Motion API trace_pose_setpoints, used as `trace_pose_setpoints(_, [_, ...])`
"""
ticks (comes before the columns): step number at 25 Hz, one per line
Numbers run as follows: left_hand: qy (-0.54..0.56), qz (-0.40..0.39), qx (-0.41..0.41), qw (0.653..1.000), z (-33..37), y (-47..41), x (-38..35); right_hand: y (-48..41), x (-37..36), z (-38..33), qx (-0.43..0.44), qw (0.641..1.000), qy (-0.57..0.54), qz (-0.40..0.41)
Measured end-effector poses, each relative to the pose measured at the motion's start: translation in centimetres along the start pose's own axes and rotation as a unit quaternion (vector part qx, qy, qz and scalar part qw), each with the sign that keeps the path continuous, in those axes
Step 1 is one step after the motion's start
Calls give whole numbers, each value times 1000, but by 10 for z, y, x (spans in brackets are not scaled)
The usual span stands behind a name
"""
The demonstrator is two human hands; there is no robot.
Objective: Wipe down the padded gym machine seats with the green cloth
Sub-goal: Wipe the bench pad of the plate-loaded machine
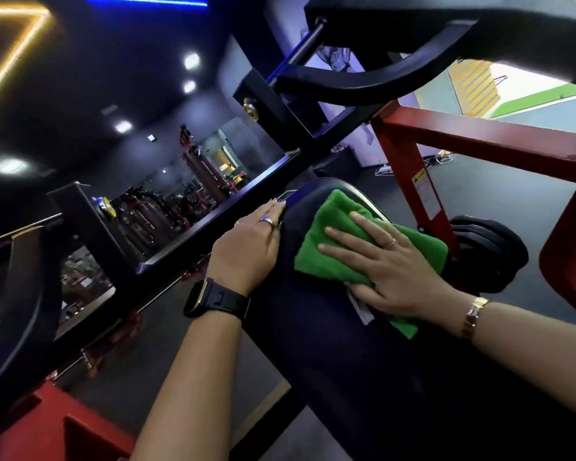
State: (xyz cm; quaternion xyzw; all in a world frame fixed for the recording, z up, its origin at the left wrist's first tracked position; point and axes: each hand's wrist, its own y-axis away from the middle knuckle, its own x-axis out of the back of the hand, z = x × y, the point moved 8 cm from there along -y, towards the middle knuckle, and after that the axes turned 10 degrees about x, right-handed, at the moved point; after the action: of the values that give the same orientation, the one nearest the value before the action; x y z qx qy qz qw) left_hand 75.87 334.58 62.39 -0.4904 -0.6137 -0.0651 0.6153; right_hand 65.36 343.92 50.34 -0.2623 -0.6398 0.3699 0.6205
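Note:
A long black padded seat (pixel 340 354) runs from the lower right up to the middle of the view. A folded green cloth (pixel 326 247) lies on its upper end. My right hand (pixel 383 267) lies flat on the cloth with fingers spread, pressing it onto the pad. My left hand (pixel 250 247) wraps over the pad's left edge beside the cloth, fingers curled around the rim. A black watch sits on my left wrist and a gold bracelet on my right.
The machine's red frame (pixel 479 138) rises right of the pad, with black weight plates (pixel 489 251) behind the cloth. Black lever arms (pixel 379 81) cross overhead. A black beam (pixel 213 224) runs diagonally left of the pad. Other gym machines (pixel 167 207) stand far back.

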Motion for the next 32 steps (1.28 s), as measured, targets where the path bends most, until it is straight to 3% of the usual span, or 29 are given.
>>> trace_pose_setpoints(1, [-5, 23, -3, 1000, -6, 9, 1, 1, 3, 17, -22, 1000, -21, 0])
trace_pose_setpoints(3, [30, 52, 6, 998, -15, 19, 4, -25, 15, 48, -144, 986, -83, 14])
trace_pose_setpoints(5, [91, 55, 27, 994, -24, 21, 5, -54, 18, 27, -191, 979, -75, 20])
trace_pose_setpoints(8, [118, 65, 20, 991, -25, 22, 6, -34, 2, -46, 2, 1000, -4, 23])
trace_pose_setpoints(10, [109, 78, 24, 991, -23, 25, 6, 1, -2, -42, 55, 998, 14, 14])
trace_pose_setpoints(13, [101, 93, 42, 990, -21, 26, 10, -20, 11, 9, -101, 993, -47, 24])
trace_pose_setpoints(15, [108, 89, 41, 989, -19, 27, 10, -39, 12, -1, -172, 983, -55, 33])
trace_pose_setpoints(16, [112, 85, 38, 989, -19, 27, 9, -40, 10, -19, -141, 988, -40, 44])
trace_pose_setpoints(18, [116, 86, 38, 989, -21, 25, 8, -21, -2, -54, 10, 999, 17, 27])
trace_pose_setpoints(20, [115, 89, 41, 988, -21, 25, 7, -1, -3, -39, 88, 995, 50, 9])
trace_pose_setpoints(24, [140, 92, 47, 985, -23, 23, 8, -38, 12, -6, -147, 988, -28, 23])
trace_pose_setpoints(25, [151, 88, 41, 984, -24, 24, 8, -41, 11, -28, -143, 989, -22, 42])
trace_pose_setpoints(29, [212, 115, 23, 970, -33, 32, 11, 27, -12, -102, 92, 994, 44, 24])
trace_pose_setpoints(30, [223, 129, 28, 966, -35, 38, 11, 38, -11, -90, 91, 994, 52, 23])
trace_pose_setpoints(32, [263, 167, 55, 949, -41, 49, 11, 26, -1, -45, -47, 998, 33, 38])
